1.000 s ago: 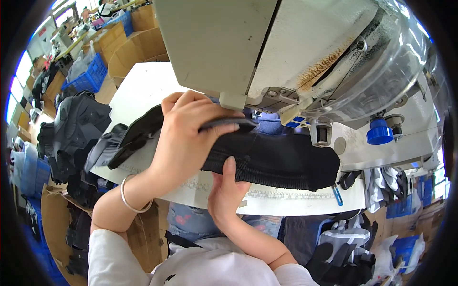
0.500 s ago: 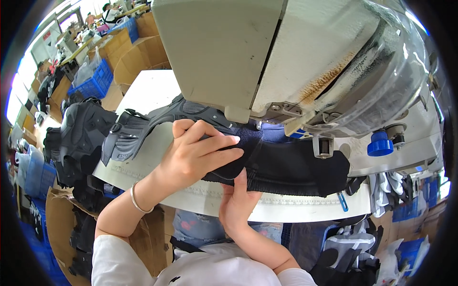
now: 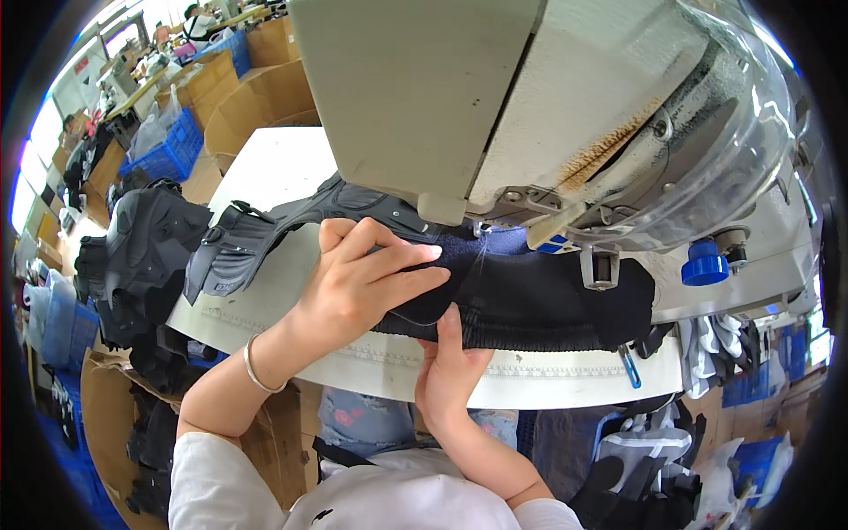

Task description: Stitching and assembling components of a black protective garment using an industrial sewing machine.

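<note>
A black padded guard, probably a knee pad, lies across the white work table under the sewing machine. Its grey ribbed shell extends to the left; its black fabric with a gathered elastic edge runs right. My left hand grips the fabric near the presser area, fingers bent and two fingertips on top. Lower down, my right hand holds the gathered edge, thumb above and the other fingers hidden underneath. A dark blue fuzzy strip and loose thread show beside my left fingertips. The needle itself is hard to make out.
A pile of similar black guards stands left of the white table. A blue-handled tool lies at the table's right front. The blue knob juts from the machine. Cardboard boxes and blue crates stand beyond.
The black fabric has shifted slightly up and to the right under the machine. My right hand moved a little the same way; my left hand keeps almost the same place.
</note>
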`<state>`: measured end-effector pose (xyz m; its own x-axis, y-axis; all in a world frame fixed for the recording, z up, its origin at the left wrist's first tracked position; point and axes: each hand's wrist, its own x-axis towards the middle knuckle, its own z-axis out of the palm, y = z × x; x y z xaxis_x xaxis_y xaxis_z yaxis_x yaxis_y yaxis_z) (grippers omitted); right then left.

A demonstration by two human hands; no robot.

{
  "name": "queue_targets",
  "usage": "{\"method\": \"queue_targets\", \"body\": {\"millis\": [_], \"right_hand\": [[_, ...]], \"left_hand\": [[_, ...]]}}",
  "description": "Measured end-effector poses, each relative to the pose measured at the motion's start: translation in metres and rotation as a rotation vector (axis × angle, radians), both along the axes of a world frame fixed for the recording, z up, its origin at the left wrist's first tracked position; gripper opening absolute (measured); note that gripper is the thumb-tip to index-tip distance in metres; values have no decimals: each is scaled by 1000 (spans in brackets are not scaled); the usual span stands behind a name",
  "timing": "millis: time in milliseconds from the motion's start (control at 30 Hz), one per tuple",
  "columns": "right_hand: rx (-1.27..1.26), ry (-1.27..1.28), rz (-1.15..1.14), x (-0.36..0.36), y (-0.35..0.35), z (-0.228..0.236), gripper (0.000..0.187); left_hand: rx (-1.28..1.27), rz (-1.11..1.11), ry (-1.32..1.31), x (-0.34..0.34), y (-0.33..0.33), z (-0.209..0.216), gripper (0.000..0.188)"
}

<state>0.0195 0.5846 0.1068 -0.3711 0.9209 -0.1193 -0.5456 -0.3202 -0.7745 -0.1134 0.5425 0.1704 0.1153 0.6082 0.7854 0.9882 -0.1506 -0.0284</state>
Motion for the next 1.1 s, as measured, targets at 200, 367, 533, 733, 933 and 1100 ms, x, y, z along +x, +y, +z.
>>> {"method": "queue_targets", "body": {"millis": [200, 367, 533, 733, 933, 1100], "right_hand": [[-35, 65, -45, -2, -1, -6, 32], [-23, 118, -29, -6, -2, -12, 38], [-122, 268, 55, 7, -28, -22, 48], [-210, 350, 328, 45, -76, -48, 53], [-90, 385, 387, 66, -105, -47, 55], [247, 101, 401, 69, -122, -50, 72]], "left_hand": [[-18, 9, -4, 3, -3, 0, 32], [5, 29, 88, 2, -3, 3, 34], [-31, 86, 162, 11, -33, 12, 32], [-162, 243, -351, 15, -79, 46, 12], [-315, 300, -856, 23, -113, 72, 11], [-334, 424, -327, 21, -178, 95, 21]]}}
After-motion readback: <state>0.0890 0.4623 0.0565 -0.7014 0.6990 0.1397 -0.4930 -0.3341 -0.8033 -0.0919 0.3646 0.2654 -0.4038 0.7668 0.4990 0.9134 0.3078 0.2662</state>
